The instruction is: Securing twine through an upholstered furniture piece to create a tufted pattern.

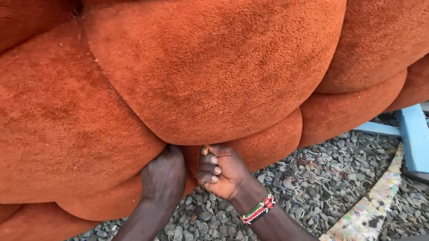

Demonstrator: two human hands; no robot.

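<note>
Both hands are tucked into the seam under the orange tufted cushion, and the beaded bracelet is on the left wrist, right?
Not quite. The head view shows the beaded bracelet on the right wrist, not the left. The rest holds: the left hand and right hand are both pressed into the seam under the orange tufted cushion, above the gravel.

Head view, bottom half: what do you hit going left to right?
Orange tufted cushion → left hand → right hand → beaded bracelet → gravel → multicoloured foam strip → blue wooden frame.
</note>
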